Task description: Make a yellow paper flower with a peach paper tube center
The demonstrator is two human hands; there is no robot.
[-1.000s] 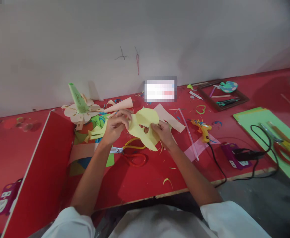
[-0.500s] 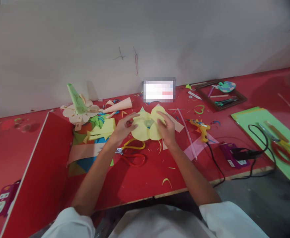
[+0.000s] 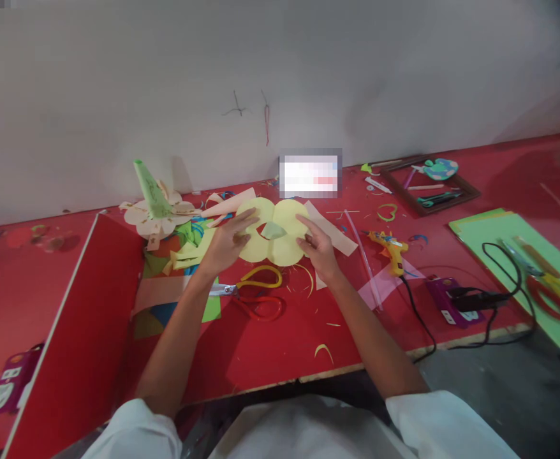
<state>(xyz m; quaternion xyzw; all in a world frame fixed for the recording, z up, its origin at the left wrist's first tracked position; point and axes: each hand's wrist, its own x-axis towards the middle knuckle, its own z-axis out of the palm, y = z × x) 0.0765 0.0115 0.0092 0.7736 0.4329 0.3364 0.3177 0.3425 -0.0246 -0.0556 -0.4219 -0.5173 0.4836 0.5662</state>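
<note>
Between my two hands is a yellow paper flower (image 3: pixel 287 248) with rounded petals, a middle crease and an eye-shaped hole at its centre. My left hand (image 3: pixel 229 241) pinches its left edge, thumb on the near side. On the opposite edge my right hand (image 3: pixel 317 247) grips the paper the same way. Just below the flower, scissors (image 3: pixel 261 308) with one yellow and one red handle lie on the red table (image 3: pixel 280 357), their blades partly behind my left forearm. Thin curved yellow offcuts (image 3: pixel 324 349) are scattered nearby.
At left stand a green paper cone (image 3: pixel 150 188) on pale petals and a red divider (image 3: pixel 64 338). Paper scraps (image 3: pixel 191 255) lie beside them. Rightward are a yellow glue gun (image 3: pixel 389 250), a purple power strip (image 3: pixel 452 306), a wooden frame (image 3: pixel 471 191) and green sheets (image 3: pixel 490 229) with more scissors.
The paper flower has been spread wider and flatter, and its central hole shows larger. My left hand has moved left with its edge. Both hands keep their hold.
</note>
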